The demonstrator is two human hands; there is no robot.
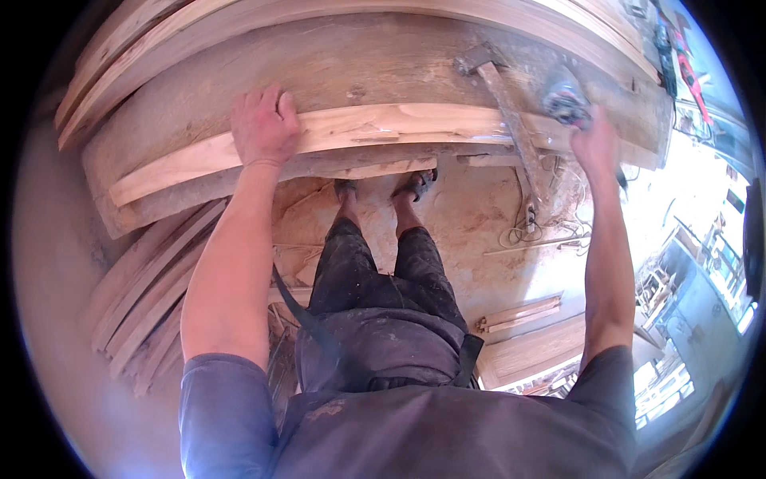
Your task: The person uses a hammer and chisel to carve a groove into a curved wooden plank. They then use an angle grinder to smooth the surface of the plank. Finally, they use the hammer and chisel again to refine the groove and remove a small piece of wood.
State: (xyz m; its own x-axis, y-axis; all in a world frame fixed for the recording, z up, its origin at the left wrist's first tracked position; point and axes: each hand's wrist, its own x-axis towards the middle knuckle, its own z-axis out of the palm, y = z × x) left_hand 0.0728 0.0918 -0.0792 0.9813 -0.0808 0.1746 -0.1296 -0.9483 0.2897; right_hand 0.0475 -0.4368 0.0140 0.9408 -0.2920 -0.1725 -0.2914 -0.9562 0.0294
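A long pale wooden strip (383,128) lies along the near side of a worn wooden workbench (319,68). My left hand (263,128) is closed over the strip left of its middle, fingers curled on the far side. At the right, my right hand (596,148) grips a grey handheld power tool (565,100), smeared by motion, so its exact kind is unclear. The tool is above the strip's right part; whether it touches the wood I cannot tell. Between my hands, a hammer (503,96) lies across the strip, its metal head on the bench and its handle pointing toward me.
Long boards (359,9) run along the bench's far side. Curved wooden pieces (155,279) are stacked at lower left. A cord (519,235) and thin sticks lie on the floor right of my legs. A red tool (691,76) is at the far right.
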